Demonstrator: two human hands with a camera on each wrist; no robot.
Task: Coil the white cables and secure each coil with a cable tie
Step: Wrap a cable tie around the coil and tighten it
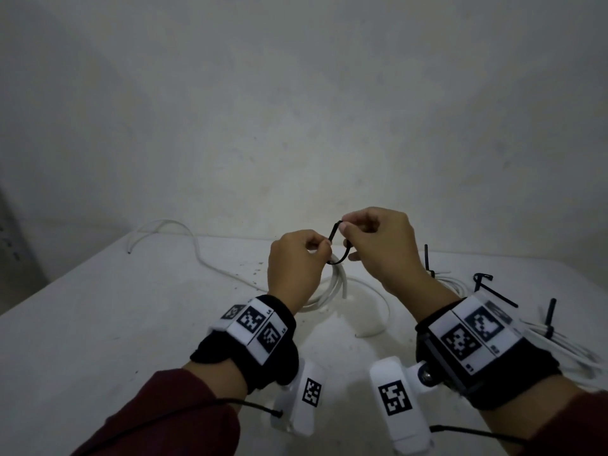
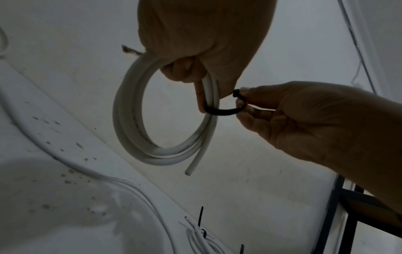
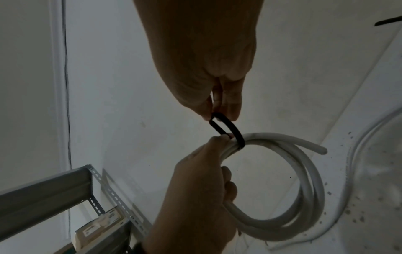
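Head view shows both hands raised just above the white bench (image 1: 98, 324), working on one coil of white cable (image 1: 332, 284). The left hand (image 1: 292, 268) has its grip curled round the top of the coil, so the loops hang below it, clear of the bench, with one cut end pointing down. A black cable tie (image 1: 335, 248) is looped round the strands beside the left fingers, and the right hand (image 1: 378, 245) pinches the tie's two ends together between thumb and fingertips just above the coil. One loose cable (image 1: 197, 255) snakes across the bench to the far left. On the right lie tied coils (image 1: 559, 343) with black tie tails sticking up, and a spare tie (image 1: 493, 291) between them.
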